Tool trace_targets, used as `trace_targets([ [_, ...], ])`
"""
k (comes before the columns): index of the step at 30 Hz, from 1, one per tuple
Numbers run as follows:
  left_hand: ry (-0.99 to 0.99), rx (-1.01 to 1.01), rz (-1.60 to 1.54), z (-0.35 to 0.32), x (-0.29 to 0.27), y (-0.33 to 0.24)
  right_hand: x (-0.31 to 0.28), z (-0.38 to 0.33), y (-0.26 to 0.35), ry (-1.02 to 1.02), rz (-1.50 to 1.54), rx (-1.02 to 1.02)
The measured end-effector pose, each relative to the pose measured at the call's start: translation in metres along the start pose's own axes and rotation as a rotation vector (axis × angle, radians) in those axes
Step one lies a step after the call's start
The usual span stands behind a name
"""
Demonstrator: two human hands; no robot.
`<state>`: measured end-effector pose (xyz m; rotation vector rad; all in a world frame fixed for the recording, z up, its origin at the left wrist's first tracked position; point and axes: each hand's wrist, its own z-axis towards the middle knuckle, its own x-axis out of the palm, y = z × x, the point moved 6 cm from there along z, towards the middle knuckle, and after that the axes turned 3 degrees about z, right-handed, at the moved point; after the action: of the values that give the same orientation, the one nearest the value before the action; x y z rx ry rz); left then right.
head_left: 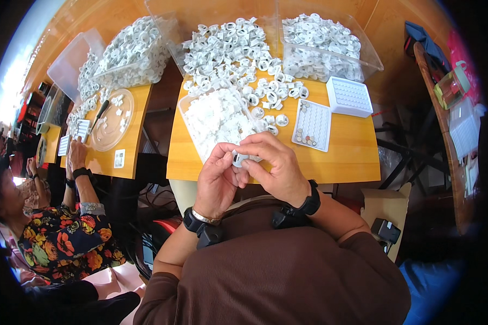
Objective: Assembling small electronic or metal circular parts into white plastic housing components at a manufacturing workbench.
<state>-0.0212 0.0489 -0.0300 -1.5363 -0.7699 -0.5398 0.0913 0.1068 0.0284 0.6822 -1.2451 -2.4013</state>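
Observation:
Both hands meet above the front edge of the table (331, 168), close to my body. Between them is a small white plastic part (238, 159) with a dark slot. My left hand (216, 177) is closed on it with thumb and fingers. My right hand (281, 169) pinches the same part from the other side, thumb against it, fingers curled over. Just beyond the hands stands a clear bin (188, 123) full of small white pieces. To its right lies a shallow white tray (320, 122) with several small round discs (309, 140) at its near end.
White ring-shaped parts (230, 46) are heaped at the back. A clear tub (371, 64) of them stands back right, near stacked white trays (351, 98). On the left table are another full tub (126, 76), a round clear lid (106, 142) and a co-worker's hands (77, 154).

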Motion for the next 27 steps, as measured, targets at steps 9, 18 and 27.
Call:
trace_targets([
  [9, 0.071, 0.026, 0.012, -0.0005, 0.0037, -0.0019, -0.0057, -0.0015, -0.0079, -0.068, 0.089, 0.069],
  [18, 0.057, 0.02, -0.004, -0.0004, 0.0037, 0.0019, -0.0085, -0.0017, -0.0052, -0.107, 0.041, 0.039],
  [27, 0.057, 0.018, 0.013, -0.0012, 0.0013, 0.0014, -0.0085, -0.0028, -0.0049, -0.052, -0.014, 0.047],
])
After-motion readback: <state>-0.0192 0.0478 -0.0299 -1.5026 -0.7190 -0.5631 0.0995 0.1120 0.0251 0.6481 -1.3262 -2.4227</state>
